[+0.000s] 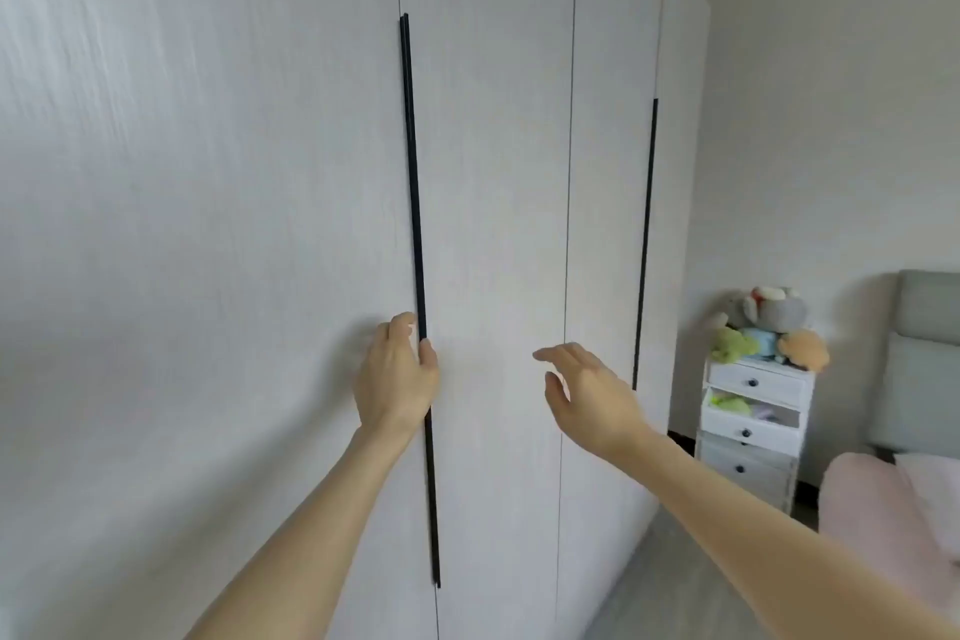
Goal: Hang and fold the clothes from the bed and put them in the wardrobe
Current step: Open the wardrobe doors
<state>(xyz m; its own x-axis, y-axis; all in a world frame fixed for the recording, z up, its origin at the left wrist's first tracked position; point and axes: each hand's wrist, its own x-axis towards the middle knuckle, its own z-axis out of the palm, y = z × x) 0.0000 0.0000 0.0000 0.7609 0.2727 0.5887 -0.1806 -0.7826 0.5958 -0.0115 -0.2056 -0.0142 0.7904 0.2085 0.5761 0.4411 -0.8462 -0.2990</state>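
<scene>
With the left hand (pixel 397 374) curled round the black handle (pixel 415 203) of the shut wardrobe (pixel 493 146), the spread right hand (pixel 587 395) risks being struck if the door swings fast.

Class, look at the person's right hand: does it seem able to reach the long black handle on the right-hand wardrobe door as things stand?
Probably yes. The right hand hangs open in front of the doors, just left of that black handle, and nothing lies between them.

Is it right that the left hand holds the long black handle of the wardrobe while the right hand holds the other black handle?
Not quite. In the head view the left hand grips the long black handle, but the right hand hovers open, touching neither handle.
</scene>
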